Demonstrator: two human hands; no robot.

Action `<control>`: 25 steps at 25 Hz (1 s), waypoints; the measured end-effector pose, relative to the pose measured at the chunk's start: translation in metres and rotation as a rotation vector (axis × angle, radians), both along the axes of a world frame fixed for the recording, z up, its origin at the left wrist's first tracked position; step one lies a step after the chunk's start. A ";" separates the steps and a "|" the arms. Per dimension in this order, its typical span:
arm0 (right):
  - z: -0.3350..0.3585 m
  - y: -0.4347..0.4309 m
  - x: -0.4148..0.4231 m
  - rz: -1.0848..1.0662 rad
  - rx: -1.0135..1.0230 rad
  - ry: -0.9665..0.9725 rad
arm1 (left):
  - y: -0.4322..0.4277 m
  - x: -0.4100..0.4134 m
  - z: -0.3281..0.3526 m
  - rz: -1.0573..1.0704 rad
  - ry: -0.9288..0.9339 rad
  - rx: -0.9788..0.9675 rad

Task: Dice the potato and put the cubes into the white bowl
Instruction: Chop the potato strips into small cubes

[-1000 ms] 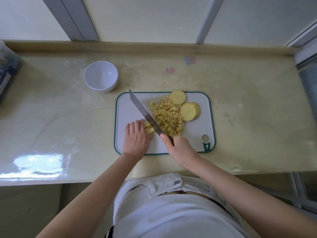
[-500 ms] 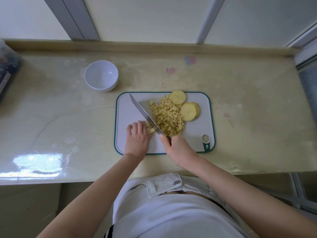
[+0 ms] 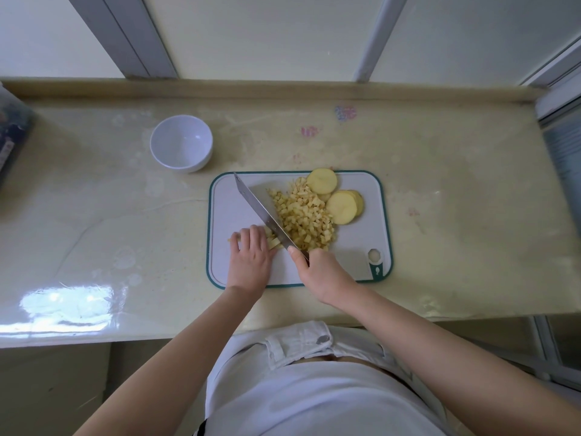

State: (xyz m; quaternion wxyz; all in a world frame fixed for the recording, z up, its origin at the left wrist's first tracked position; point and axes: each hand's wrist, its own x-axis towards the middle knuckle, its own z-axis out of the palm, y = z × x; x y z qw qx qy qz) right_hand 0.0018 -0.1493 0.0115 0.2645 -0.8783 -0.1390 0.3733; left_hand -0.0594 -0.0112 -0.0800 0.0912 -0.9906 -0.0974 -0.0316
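A white cutting board with a green rim lies on the counter. A pile of potato cubes sits at its middle, with several round potato slices beyond it to the right. My left hand presses down on potato strips near the board's front left. My right hand grips the handle of a knife, whose blade lies across the strips just right of my left fingers. The white bowl stands empty on the counter, beyond the board to the left.
The pale counter ends at a raised back ledge under a window wall. A dark packet lies at the far left edge. The counter's front edge runs just below the board, close to my body.
The knife blade has come down from a raised tilt onto the strips and shifted slightly left. My left hand has slid a little left along the strips.
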 end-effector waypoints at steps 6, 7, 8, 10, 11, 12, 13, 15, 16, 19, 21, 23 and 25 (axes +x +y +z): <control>-0.014 -0.006 -0.002 0.003 0.061 -0.030 | -0.001 0.001 0.001 -0.002 0.000 -0.017; -0.014 -0.007 0.000 -0.008 0.071 -0.010 | -0.001 0.001 0.001 -0.003 -0.004 -0.015; -0.012 -0.008 0.003 -0.017 0.077 0.004 | -0.001 0.001 0.001 -0.003 -0.010 -0.013; -0.012 -0.011 0.008 -0.021 0.089 0.016 | 0.000 0.001 0.001 -0.004 -0.025 -0.025; -0.012 -0.011 0.010 -0.014 0.100 0.011 | 0.001 0.001 0.000 -0.009 -0.034 -0.034; -0.012 -0.012 0.011 -0.001 0.108 0.002 | 0.001 0.001 -0.001 -0.019 -0.044 -0.040; -0.013 -0.013 0.011 0.008 0.113 -0.008 | 0.002 0.002 -0.001 -0.031 -0.060 -0.046; -0.014 -0.013 0.010 0.004 0.115 -0.024 | 0.004 0.004 -0.003 -0.052 -0.090 -0.052; -0.014 -0.013 0.009 -0.002 0.114 -0.030 | 0.005 0.005 -0.003 -0.060 -0.100 -0.051; -0.015 -0.012 0.006 -0.034 0.127 -0.033 | 0.005 0.007 -0.004 -0.082 -0.119 -0.039; -0.016 -0.009 0.003 -0.050 0.134 -0.042 | 0.005 0.007 -0.004 -0.090 -0.124 -0.025; -0.014 -0.004 0.000 -0.032 0.100 -0.050 | 0.006 0.006 -0.004 -0.094 -0.120 -0.014; -0.012 -0.002 0.000 -0.022 0.076 -0.044 | 0.006 0.005 -0.004 -0.088 -0.119 -0.019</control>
